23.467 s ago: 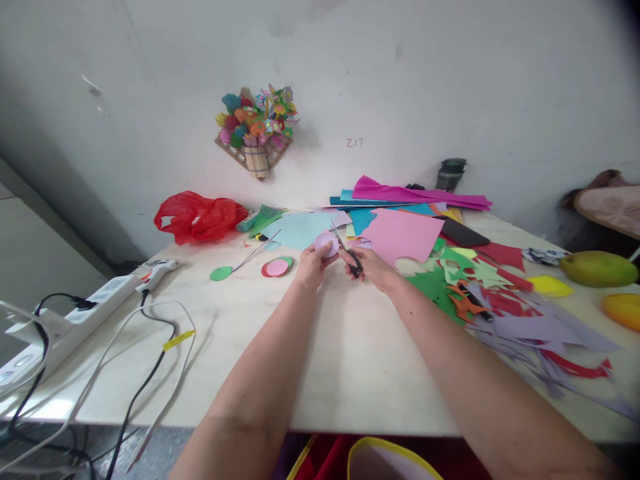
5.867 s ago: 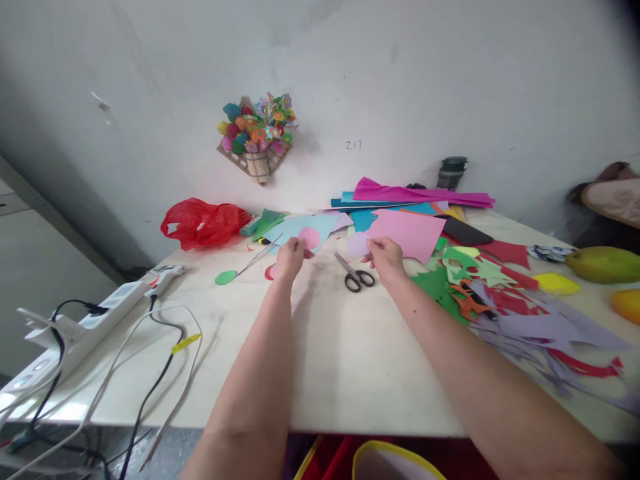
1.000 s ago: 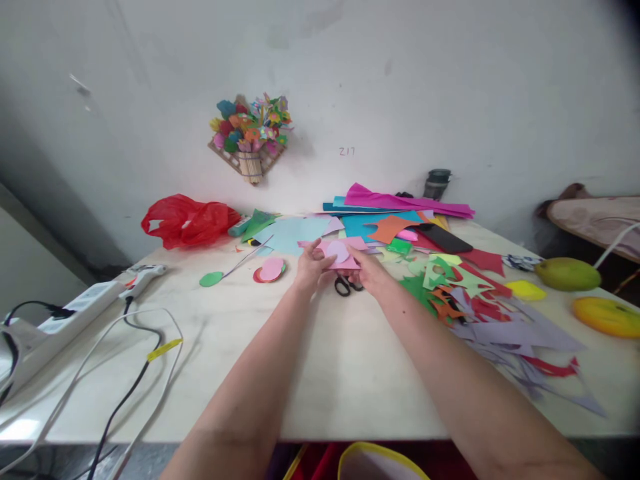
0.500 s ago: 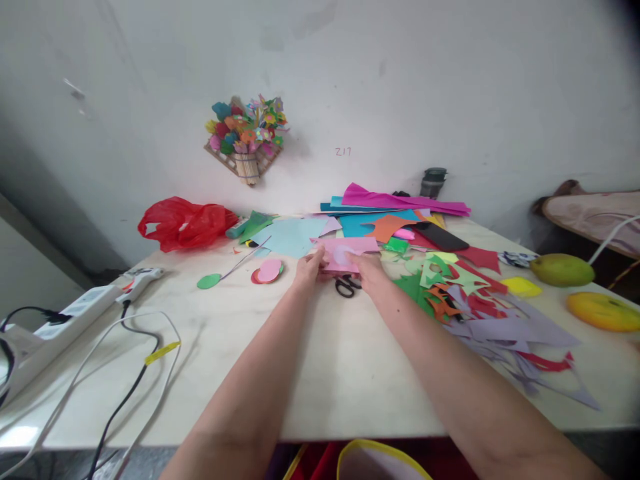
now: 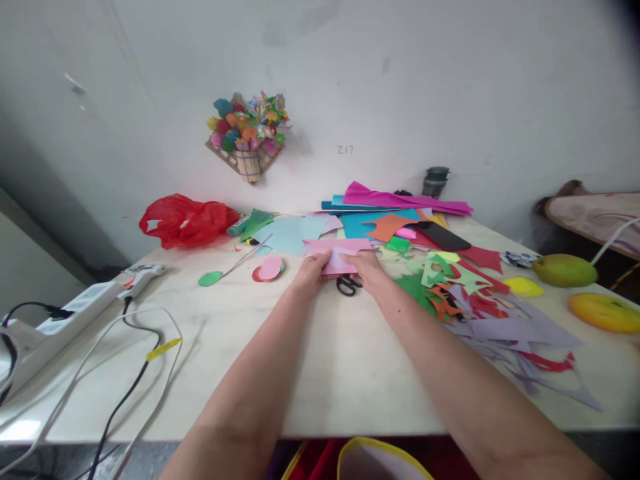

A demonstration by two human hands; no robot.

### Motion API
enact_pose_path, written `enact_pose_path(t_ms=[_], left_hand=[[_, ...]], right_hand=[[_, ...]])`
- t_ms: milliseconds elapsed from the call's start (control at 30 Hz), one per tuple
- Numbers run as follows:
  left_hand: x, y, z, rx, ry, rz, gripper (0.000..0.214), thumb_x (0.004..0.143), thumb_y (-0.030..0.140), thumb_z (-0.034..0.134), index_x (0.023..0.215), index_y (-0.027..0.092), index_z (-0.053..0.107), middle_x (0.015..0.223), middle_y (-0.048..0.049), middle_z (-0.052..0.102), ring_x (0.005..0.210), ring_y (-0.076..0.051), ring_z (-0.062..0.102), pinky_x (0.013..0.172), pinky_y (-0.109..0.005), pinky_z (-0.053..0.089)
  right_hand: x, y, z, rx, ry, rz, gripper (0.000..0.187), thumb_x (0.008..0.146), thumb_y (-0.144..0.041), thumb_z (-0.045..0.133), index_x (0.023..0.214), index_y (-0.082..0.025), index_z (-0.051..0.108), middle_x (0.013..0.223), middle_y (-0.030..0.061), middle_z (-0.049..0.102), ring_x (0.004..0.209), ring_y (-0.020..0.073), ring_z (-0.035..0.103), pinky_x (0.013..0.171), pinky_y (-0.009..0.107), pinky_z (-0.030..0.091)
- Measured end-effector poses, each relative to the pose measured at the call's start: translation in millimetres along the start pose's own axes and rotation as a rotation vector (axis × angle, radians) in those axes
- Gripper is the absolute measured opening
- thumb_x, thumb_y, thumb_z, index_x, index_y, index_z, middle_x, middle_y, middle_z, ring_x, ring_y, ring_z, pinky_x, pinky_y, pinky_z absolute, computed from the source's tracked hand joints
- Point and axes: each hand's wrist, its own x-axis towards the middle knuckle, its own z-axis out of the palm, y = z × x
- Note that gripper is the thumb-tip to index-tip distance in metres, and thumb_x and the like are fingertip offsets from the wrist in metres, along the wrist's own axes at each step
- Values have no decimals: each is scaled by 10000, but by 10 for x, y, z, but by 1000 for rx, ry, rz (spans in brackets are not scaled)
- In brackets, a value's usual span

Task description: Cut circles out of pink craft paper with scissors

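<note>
Pink paper (image 5: pixel 337 245) is held between my two hands, near the middle of the table. A pale lilac piece (image 5: pixel 339 256) lies on top of it. My left hand (image 5: pixel 313 268) pinches the left side, and my right hand (image 5: pixel 366 265) grips the right side with its thumb over the lilac piece. Fingers under the paper are hidden. Just below the paper, the black handles of scissors (image 5: pixel 346 286) show on the table; their blades are covered. To the left lie stacked paper circles (image 5: pixel 271 268), pink on top, and a green paper circle (image 5: pixel 210 278).
Colourful paper scraps (image 5: pixel 480 300) spread over the right side, near two mangoes (image 5: pixel 563 270). A dark phone (image 5: pixel 443 235) and rolled magenta paper (image 5: pixel 400 198) sit at the back. On the left are a red plastic bag (image 5: pixel 185 220), a power strip (image 5: pixel 75 313) and loose cables.
The pink paper has shifted slightly left and tilted, so its lower part now shows between my hands. My left thumb has moved inward over the paper. Both hands keep their hold.
</note>
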Motion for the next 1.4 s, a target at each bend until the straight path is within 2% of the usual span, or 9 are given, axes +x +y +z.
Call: enact_pose_path(t_ms=[167,333,467,667,967,1400], left_hand=[[11,-3,-26,24,-18,21,395,600,398,828,580,142,527,560,11,523,590,-127,560,646,-318,538],[-9,9,-25,34,-25,57,496,514,434,853,527,166,435,506,49,437,529,-104,495,597,-314,521],[-44,28,-11,46,-35,74,500,534,445,838,520,178,417,487,60,402,497,-94,453,585,-316,514],[-57,33,-6,56,-38,73,459,570,424,824,539,180,438,496,53,419,489,-94,451,563,-295,497],[-15,8,-32,38,-40,80,487,510,428,851,532,172,437,467,54,424,445,-83,435,494,-263,461],[-50,30,-29,30,-26,43,428,531,361,856,545,151,484,510,28,494,495,-101,515,569,-286,511]], right_hand=[[-26,-15,22,27,-9,-5,302,633,-188,788,539,-172,502,482,-16,531,443,98,485,310,175,359],[11,16,3,21,-54,-13,222,628,-205,796,604,-148,584,514,4,578,464,111,524,316,178,384],[45,47,-16,33,-71,-32,171,639,-173,779,632,-140,612,553,8,606,458,109,539,316,184,417],[13,27,13,60,-43,-9,112,664,-105,743,663,-135,635,556,7,623,431,103,541,304,175,423],[-29,-29,30,70,-46,1,120,679,-33,691,631,-129,637,558,15,634,438,112,555,315,194,460],[-90,-92,30,96,-72,20,178,701,8,651,603,-132,600,529,-4,615,443,108,572,361,197,510]])
